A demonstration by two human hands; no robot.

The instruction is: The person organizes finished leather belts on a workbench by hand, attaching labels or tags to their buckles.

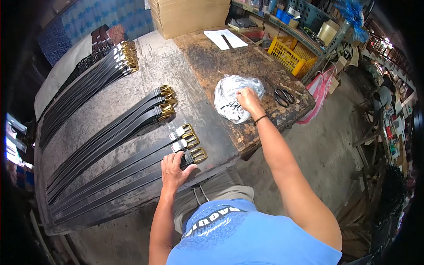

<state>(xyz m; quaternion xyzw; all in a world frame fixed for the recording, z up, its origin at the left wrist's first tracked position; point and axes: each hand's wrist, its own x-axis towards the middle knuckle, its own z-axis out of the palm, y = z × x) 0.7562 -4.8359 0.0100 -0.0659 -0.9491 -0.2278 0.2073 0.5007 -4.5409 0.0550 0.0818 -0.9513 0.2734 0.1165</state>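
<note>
My left hand [173, 171] is on the buckle end of the nearest black belt [132, 190], its thumb and fingers at either side of the strap. Just past the hand sticks out that belt's gold-coloured buckle [198, 155]. Two more belts with white tags [179, 145] lie alongside, their buckles [188, 128] level with it. At the right, my right hand [248, 99] is in the mouth of a clear plastic bag [230, 108] with white contents and black print. Its fingers are curled; what they pinch, if anything, is too small to make out.
Scissors [283, 97] lie right of the bag. Behind are a stack of belts [128, 115], a larger belt pile [88, 84], a cardboard box [190, 17] and white paper [225, 39] with a dark strip on it. A yellow crate [287, 55] stands by the shelf.
</note>
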